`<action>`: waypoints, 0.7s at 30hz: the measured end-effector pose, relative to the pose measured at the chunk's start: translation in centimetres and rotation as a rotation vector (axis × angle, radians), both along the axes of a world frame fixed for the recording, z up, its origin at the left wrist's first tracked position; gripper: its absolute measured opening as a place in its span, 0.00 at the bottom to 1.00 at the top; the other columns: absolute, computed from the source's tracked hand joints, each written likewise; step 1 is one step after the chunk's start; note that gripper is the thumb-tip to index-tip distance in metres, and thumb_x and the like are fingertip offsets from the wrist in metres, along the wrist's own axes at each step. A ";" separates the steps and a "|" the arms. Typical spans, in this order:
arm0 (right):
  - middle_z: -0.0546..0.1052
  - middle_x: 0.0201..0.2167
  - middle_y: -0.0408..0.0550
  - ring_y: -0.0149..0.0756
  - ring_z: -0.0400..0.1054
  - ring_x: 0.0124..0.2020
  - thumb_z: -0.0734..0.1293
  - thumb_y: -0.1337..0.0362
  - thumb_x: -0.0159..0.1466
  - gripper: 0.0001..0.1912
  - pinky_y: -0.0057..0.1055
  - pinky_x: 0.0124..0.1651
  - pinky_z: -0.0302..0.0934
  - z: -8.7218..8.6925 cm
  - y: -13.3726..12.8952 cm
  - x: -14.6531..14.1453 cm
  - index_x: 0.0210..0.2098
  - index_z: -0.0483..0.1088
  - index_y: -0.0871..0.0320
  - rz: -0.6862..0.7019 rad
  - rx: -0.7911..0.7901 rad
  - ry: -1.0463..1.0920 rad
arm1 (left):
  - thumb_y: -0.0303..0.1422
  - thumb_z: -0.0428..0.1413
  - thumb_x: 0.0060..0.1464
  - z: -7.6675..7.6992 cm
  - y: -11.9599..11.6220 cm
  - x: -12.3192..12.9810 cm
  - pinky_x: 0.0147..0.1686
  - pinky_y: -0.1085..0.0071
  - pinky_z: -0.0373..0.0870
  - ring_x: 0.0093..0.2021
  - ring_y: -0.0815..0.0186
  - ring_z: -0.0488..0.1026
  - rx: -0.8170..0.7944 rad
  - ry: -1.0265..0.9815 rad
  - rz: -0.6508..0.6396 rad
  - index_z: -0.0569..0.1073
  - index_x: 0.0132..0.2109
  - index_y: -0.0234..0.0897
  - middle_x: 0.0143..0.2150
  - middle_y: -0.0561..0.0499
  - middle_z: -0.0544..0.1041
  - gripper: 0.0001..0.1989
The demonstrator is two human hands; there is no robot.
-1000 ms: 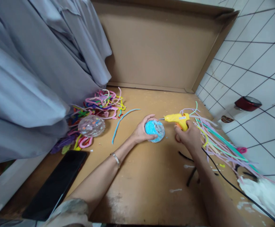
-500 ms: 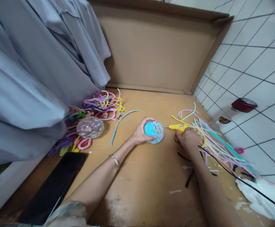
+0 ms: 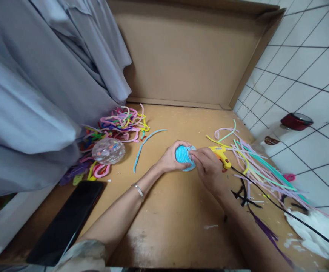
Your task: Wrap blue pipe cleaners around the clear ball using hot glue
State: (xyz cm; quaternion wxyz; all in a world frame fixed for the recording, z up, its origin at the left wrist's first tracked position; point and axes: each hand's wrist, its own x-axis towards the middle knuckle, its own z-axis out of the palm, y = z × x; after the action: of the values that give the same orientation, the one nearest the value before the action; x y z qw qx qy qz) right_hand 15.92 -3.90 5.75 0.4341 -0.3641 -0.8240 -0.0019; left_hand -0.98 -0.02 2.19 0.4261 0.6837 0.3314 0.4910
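Note:
My left hand (image 3: 175, 158) is wrapped around the left side of a ball (image 3: 183, 155) wound with light-blue pipe cleaner, holding it just over the table. My right hand (image 3: 211, 166) is closed in a pinch against the ball's right side; what lies between its fingertips is hidden. Just behind that hand, a yellow glue gun (image 3: 222, 154) lies on the table, partly covered by the fingers, its black cord trailing right. To the left of the ball lies a loose, curved blue pipe cleaner (image 3: 142, 145).
Tangled colourful pipe cleaners (image 3: 122, 122) and a clear ball with coloured specks (image 3: 108, 150) sit at left, near a black phone (image 3: 68, 223). Straighter pastel pipe cleaners (image 3: 266, 170), a red-lidded jar (image 3: 286, 130) and white tissue (image 3: 320, 230) are at right. Cardboard (image 3: 187, 56) stands behind.
My right hand has let go of the glue gun, which now rests on the table, and has moved left to pinch at the ball. My left hand keeps its hold, with the ball turned slightly.

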 end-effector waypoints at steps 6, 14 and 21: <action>0.75 0.32 0.48 0.35 0.69 0.35 0.59 0.67 0.67 0.11 0.32 0.39 0.64 -0.6 0.7 0.3 0.41 0.74 0.57 -0.059 -0.031 0.112 | 0.27 0.67 0.33 -0.3 0.3 -0.2 0.57 0.56 0.65 0.54 0.55 0.71 0.011 -0.018 -0.011 0.67 0.46 0.38 0.52 0.44 0.73 0.29; 0.69 0.28 0.45 0.32 0.65 0.30 0.57 0.69 0.67 0.14 0.29 0.33 0.60 -1.2 0.7 0.4 0.41 0.75 0.56 -0.020 -0.083 0.030 | 0.27 0.67 0.33 -0.2 0.2 -0.2 0.57 0.57 0.65 0.54 0.56 0.71 -0.003 -0.020 -0.025 0.67 0.45 0.39 0.52 0.44 0.72 0.29; 0.66 0.27 0.44 0.32 0.62 0.29 0.56 0.69 0.67 0.15 0.28 0.31 0.58 -1.5 0.7 0.3 0.40 0.75 0.56 -0.027 -0.092 -0.025 | 0.28 0.67 0.33 -0.2 0.2 -0.2 0.56 0.58 0.65 0.53 0.56 0.71 -0.005 -0.016 -0.021 0.67 0.46 0.39 0.52 0.45 0.72 0.29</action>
State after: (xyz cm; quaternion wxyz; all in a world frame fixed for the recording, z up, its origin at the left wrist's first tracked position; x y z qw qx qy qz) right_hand 16.18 -3.21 4.25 0.4065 -0.3945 -0.8237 0.0257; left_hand -1.15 0.21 1.94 0.4356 0.6821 0.3220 0.4913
